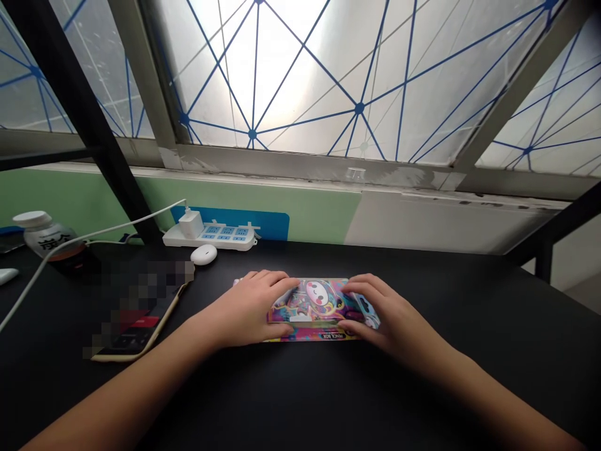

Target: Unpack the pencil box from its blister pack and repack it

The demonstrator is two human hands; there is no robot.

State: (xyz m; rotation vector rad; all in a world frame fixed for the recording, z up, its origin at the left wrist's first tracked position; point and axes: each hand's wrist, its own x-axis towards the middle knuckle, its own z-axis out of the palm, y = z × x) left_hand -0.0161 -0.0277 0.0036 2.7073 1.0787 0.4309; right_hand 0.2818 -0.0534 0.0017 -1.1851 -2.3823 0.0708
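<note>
A colourful pencil box (319,304) with a white cartoon face and the printed words "PENCIL BOX" lies on the black desk (300,394) in front of me. My left hand (256,307) grips its left end, fingers over the top and far side, thumb along the near edge. At the opposite end, my right hand (380,310) holds the box the same way, with the thumb at the near side. The box's left end is largely hidden under my left hand. A light blue end part shows beneath my right fingers.
A phone in a pale case (164,326) lies left of my left hand. Behind it are a round white case (204,254) and a power strip (228,237) with a plugged-in charger (191,223). A white cable (117,225) crosses toward a bottle (42,235). Windows rise behind.
</note>
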